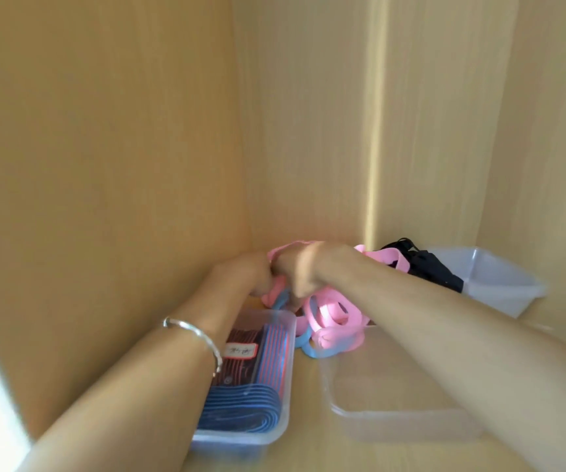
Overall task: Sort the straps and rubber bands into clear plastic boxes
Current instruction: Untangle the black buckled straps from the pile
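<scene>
Both hands meet over a tangle of pink rubber bands [334,318] at the back of a wooden cabinet shelf. My left hand [244,274] grips a pink band with curled fingers. My right hand [295,277] also grips pink bands, fingers curled down into the pile. Light blue bands [309,347] lie under the pink ones. A clear plastic box [283,356] at the left holds folded blue and red straps [257,396]. A second clear box [394,413] sits below my right forearm with nothing visible inside. A third clear box [499,284] at the back right holds black straps [424,267].
Wooden cabinet walls [121,148] close in on the left, back and right. A silver bangle [196,338] circles my left wrist. A label [240,350] lies on the straps in the left box.
</scene>
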The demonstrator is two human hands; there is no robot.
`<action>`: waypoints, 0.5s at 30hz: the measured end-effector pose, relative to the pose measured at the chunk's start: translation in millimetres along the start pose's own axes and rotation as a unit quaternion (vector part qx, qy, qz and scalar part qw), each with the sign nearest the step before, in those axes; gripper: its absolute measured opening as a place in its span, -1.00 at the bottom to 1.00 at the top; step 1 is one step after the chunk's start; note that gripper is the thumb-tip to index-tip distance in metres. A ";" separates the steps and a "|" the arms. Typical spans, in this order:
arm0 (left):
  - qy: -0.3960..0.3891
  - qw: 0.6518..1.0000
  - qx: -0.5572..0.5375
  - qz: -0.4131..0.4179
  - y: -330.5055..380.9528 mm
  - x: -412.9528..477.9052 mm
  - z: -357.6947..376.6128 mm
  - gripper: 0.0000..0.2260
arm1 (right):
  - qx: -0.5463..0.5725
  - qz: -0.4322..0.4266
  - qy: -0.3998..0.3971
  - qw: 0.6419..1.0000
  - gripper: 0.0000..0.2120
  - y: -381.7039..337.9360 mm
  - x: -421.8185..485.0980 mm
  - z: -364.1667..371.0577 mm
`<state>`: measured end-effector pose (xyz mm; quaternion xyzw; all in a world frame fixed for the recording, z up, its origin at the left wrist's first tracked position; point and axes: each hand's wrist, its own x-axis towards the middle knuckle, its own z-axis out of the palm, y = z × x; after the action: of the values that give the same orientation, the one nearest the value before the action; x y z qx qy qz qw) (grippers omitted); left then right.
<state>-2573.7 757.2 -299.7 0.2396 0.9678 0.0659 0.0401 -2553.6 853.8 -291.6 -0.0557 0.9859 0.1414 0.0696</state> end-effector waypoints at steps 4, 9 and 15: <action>-0.056 0.998 0.038 -0.011 1.6 -34.2 -4.0 -0.60 | -0.077 -0.011 -0.021 0.997 -0.40 -6.5 11.5 9.1; -0.154 0.987 0.050 -0.008 7.6 -38.9 10.5 -0.42 | -0.149 0.009 -0.003 0.989 -0.17 -3.1 37.6 22.8; -0.097 0.987 0.129 -0.004 17.5 -33.1 48.7 -0.33 | -0.183 -0.026 -0.025 0.983 -0.29 -3.6 48.6 35.0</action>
<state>-2531.2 762.3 -343.7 0.2445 0.9606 -0.0836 0.1024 -2596.7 856.0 -333.3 -0.0900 0.9397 0.3185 0.0863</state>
